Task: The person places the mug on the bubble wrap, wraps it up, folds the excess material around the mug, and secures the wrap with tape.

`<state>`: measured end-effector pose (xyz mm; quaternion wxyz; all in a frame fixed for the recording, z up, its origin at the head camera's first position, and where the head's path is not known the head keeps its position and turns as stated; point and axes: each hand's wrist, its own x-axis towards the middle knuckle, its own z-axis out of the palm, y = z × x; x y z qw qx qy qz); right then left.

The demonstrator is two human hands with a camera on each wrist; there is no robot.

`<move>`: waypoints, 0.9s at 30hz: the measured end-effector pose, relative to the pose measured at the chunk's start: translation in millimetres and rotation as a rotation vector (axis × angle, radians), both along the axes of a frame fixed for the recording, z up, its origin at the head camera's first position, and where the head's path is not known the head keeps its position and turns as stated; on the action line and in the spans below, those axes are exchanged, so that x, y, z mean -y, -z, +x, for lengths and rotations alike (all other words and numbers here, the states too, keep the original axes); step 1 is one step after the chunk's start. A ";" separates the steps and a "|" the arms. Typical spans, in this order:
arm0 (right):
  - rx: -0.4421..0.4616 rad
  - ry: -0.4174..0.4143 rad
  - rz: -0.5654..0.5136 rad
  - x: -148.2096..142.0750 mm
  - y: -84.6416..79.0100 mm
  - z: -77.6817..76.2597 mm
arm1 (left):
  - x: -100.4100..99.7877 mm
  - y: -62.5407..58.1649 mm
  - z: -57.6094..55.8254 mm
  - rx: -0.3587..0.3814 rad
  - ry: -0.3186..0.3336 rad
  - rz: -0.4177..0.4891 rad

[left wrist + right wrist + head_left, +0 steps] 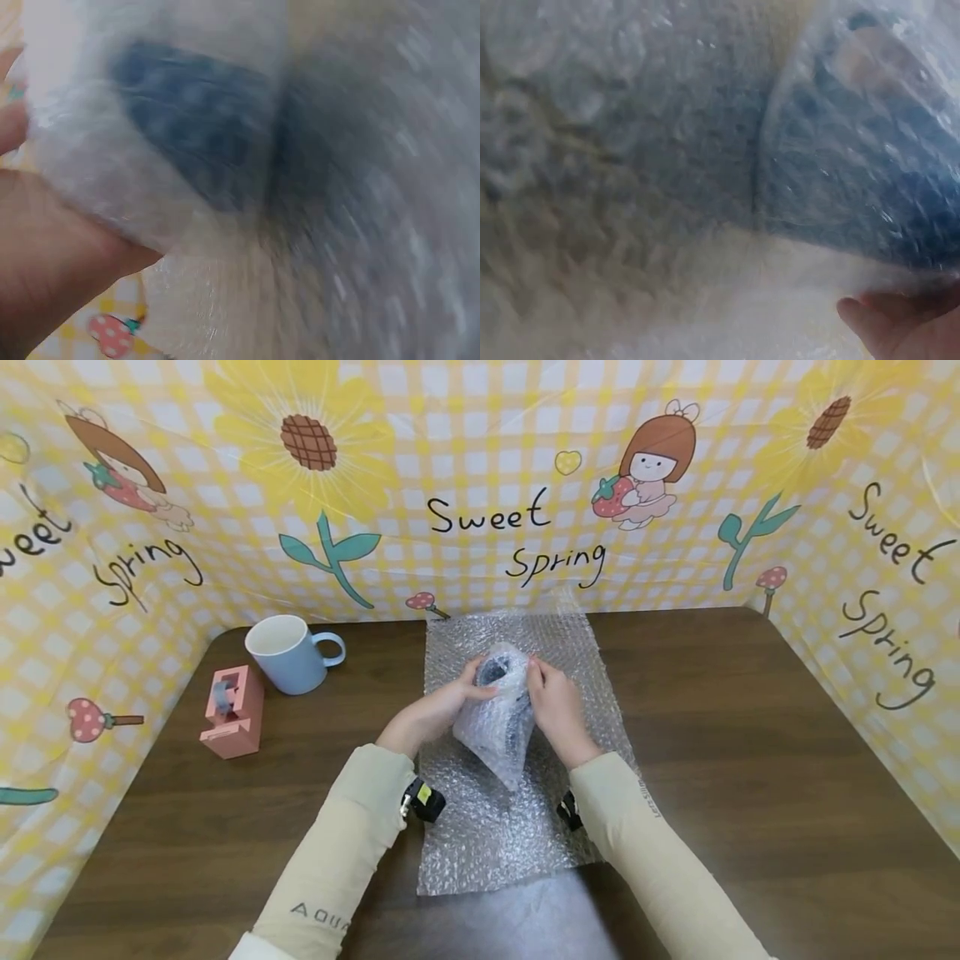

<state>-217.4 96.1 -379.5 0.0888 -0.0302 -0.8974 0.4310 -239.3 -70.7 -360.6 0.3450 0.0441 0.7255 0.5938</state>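
Note:
Both hands hold a bundle of bubble wrap above the middle of the table. My left hand grips its upper left side, with the thumb across the front. At the upper right edge my right hand pinches the wrap with curled fingers. A dark blue thing shows through the layers; its kind is blurred by the bubbles. The bundle's lower end tapers to a loose corner. Under it a larger bubble wrap sheet lies spread on the table. In the right wrist view, fingertips sit beneath the wrapped blue shape.
A light blue mug stands at the back left of the dark wooden table. In front of it is a pink tape dispenser. A pale translucent sheet lies at the front edge. A printed yellow checked cloth walls in the table.

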 end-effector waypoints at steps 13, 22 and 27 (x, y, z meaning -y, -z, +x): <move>-0.026 0.067 -0.322 15.3 7.4 10.8 | 15.1 6.8 -3.2 0.073 -0.039 0.265; 0.084 0.168 -0.529 14.8 -2.4 28.0 | -0.6 9.0 6.1 -0.145 -0.145 0.048; 0.107 0.167 -0.565 26.3 -7.0 40.8 | -9.6 13.1 9.8 -0.429 -0.267 -0.194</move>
